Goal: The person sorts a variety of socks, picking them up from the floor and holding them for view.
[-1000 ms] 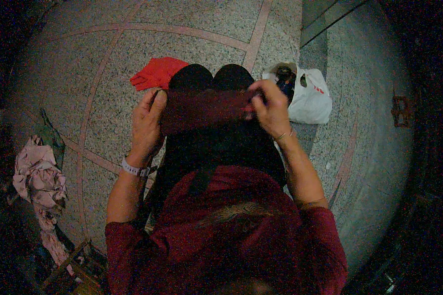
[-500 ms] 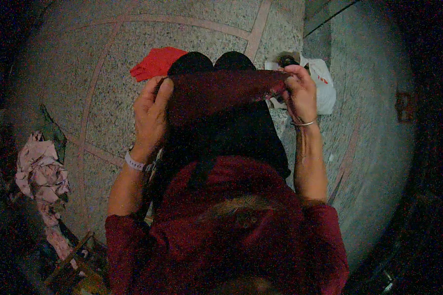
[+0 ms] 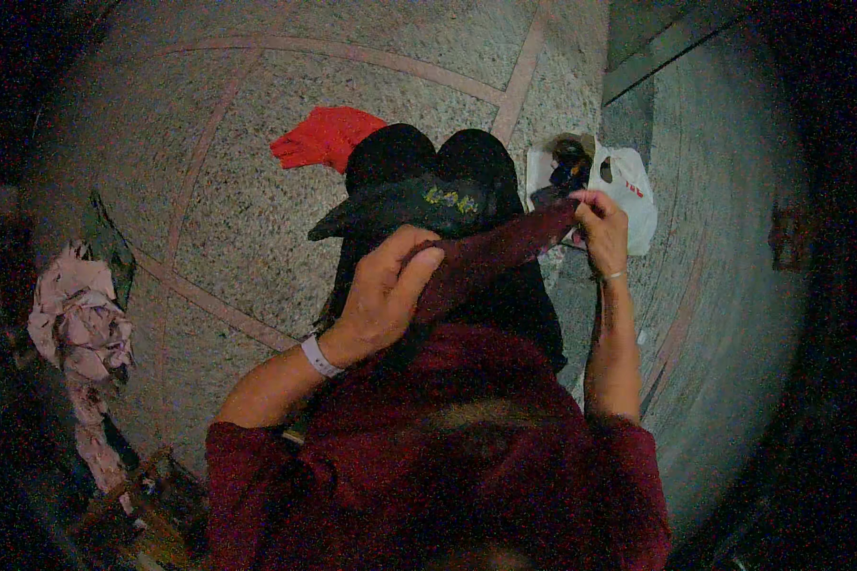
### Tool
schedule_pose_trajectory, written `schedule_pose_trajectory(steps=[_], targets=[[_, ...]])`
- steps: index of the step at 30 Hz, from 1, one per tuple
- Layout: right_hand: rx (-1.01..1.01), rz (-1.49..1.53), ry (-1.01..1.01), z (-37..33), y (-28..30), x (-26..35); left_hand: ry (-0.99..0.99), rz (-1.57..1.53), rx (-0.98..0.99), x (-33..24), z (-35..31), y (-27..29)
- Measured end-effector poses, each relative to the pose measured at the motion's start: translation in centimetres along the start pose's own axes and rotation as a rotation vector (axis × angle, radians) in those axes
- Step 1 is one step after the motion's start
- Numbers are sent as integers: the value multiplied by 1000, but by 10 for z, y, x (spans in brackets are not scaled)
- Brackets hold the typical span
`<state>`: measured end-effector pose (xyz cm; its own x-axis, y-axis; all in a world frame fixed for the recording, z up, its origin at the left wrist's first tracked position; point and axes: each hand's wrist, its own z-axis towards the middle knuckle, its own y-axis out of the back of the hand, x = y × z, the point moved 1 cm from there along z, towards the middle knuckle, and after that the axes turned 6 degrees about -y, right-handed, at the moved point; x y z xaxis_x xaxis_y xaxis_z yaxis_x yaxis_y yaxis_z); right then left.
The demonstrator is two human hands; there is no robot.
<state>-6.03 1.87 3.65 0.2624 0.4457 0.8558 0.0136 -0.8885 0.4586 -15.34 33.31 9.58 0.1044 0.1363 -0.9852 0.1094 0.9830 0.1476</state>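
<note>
A dark maroon piece of cloth [image 3: 495,252] is stretched slantwise above my lap, its exact kind not clear. My left hand [image 3: 383,293] pinches the nearer left end between thumb and fingers. At the far right end, the fingertips of my right hand [image 3: 604,233] grip a corner, higher than the left. Across my thighs, just beyond the maroon cloth, lies a black cloth [image 3: 381,207] with a small yellow-green print. A red cloth [image 3: 324,135] rests on the floor past my left knee, partly hidden behind it.
Right of my knees stands a white plastic bag [image 3: 630,195] beside a pale container [image 3: 541,171] with dark items. Crumpled pinkish paper or cloth [image 3: 81,305] lies at far left, above a wooden frame [image 3: 162,476]. The speckled floor [image 3: 229,219] has pinkish bands.
My left hand has moved right and toward my body. The maroon cloth now slants and looks narrower, uncovering the black printed cloth on my thighs. My right hand has lowered slightly, keeping its grip.
</note>
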Motion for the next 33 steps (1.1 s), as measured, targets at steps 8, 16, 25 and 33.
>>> schedule_pose_trajectory(steps=[8,16,25,33], targets=[[152,148,-66,-8,-31,31,-124,105,-14,9,18,17],[232,-319,257,9,-75,58,81,241,-152,73,55,101],[282,-557,710,-23,-121,173,-479,658,105,24,80,96],[186,-1141,641,12,-185,169,-303,733,437,33,105,121]])
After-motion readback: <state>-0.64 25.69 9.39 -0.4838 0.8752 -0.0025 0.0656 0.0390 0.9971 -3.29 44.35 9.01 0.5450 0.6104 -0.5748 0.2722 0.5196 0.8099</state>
